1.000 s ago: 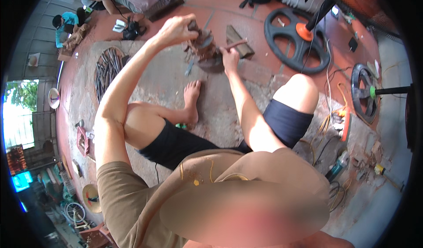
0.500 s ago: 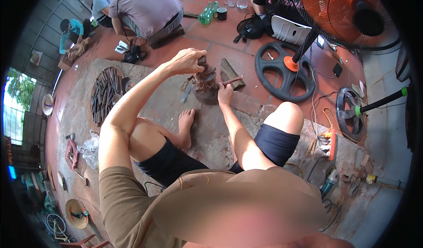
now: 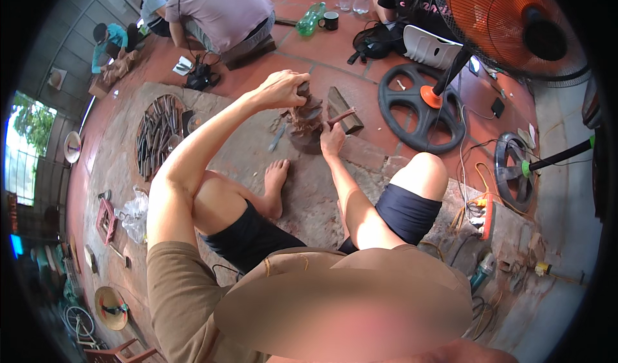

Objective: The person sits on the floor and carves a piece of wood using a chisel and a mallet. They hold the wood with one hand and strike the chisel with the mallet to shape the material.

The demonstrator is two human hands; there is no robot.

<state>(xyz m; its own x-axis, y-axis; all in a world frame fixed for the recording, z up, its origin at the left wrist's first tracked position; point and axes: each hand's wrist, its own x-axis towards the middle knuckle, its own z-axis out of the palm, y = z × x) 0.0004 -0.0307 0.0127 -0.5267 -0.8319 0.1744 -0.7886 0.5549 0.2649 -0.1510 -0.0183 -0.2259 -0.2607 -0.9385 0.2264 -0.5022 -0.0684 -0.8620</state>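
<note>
A dark brown carved wooden figure (image 3: 305, 126) stands upright on the floor slab in front of me. My left hand (image 3: 283, 90) is closed over its top, fingers curled round the upper end. Low on its right side, my right hand (image 3: 333, 139) grips a reddish-brown stick-like tool (image 3: 342, 115). The tool slants up and to the right; its other end is hidden by the hand and the carving. Just behind lies a wedge-shaped wooden block (image 3: 344, 108). A flat, narrow blade-like tool (image 3: 277, 137) rests on the slab left of the figure.
A round tray holds several carving tools (image 3: 158, 134) at left. To the right stand a fan (image 3: 508, 28) on a black wheel-like base (image 3: 421, 108) and an orange power strip (image 3: 487, 218) with trailing cords. Other people (image 3: 215, 12) crouch at the back. A green bottle (image 3: 311, 19) lies near a mug (image 3: 329, 21).
The whole view has shifted slightly, so everything sits a little further right. Both hands keep their holds, and the carving stays upright.
</note>
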